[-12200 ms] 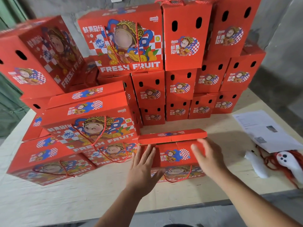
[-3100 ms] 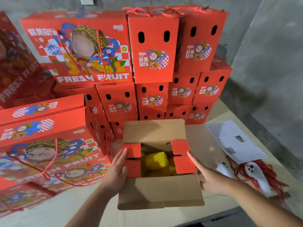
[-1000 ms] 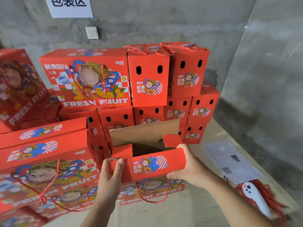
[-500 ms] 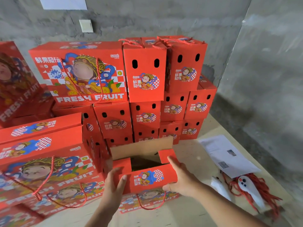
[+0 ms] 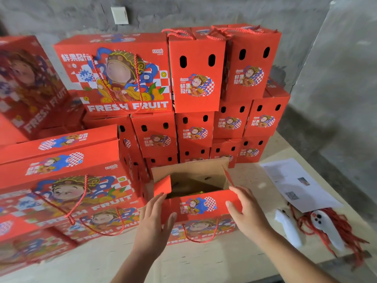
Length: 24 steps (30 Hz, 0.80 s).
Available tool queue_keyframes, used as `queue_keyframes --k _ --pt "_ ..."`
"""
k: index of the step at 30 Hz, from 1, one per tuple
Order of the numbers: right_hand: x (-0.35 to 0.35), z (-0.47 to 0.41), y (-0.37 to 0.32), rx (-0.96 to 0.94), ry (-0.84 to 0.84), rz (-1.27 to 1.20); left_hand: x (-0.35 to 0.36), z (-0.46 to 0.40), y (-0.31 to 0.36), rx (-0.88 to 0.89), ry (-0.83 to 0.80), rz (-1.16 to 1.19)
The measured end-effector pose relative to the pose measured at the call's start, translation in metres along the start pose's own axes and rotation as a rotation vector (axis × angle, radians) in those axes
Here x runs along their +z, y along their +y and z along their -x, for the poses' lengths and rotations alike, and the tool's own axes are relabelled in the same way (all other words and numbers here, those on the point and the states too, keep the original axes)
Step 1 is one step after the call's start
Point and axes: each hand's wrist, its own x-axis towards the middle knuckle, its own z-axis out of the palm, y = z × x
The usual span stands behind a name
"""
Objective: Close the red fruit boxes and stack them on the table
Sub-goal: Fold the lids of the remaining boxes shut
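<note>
the open fruit box point(image 5: 201, 209) is now sitting lower, in front of the stacked boxes point(image 5: 195, 131); left hand point(image 5: 152, 225) and right hand point(image 5: 247, 216), fingers loosely spread, are pressing its front flap point(image 5: 204, 204), so closing is underway.

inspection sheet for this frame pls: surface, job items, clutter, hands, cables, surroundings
Surface: pale table, bare at the near edge.
Job's things: open box in front, back flap up, side flaps partly raised, front flap folded over; closed boxes stacked behind and on the left.
Clutter: paper sheet; two white controllers on a red cord bundle.
Hands: left hand flat against the box's left front corner; right hand on the right front corner, fingers straight.
Cables: nothing seen.
Surroundings: grey concrete wall with a white wall plate.
</note>
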Motion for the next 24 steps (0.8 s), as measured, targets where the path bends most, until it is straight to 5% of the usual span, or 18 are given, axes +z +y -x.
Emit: queue_keyframes --k 9,15,17,21,24 --pt "-0.002 0.006 0.007 -0.044 0.066 -0.046 0.003 -0.012 -0.003 0.062 0.068 -0.161" --pt "0.003 -0.006 0.003 -0.117 -0.164 0.164 0.011 -0.011 -0.002 0.136 0.196 -0.191" --pt "0.005 -0.003 0.002 -0.133 -0.087 0.094 0.014 -0.006 -0.003 0.182 0.212 -0.169" --pt "0.007 0.001 0.007 -0.168 0.023 0.096 0.021 0.006 -0.007 0.138 0.125 -0.152" --pt "0.010 -0.005 0.011 -0.098 -0.149 0.245 0.022 0.008 -0.009 0.069 -0.021 -0.152"
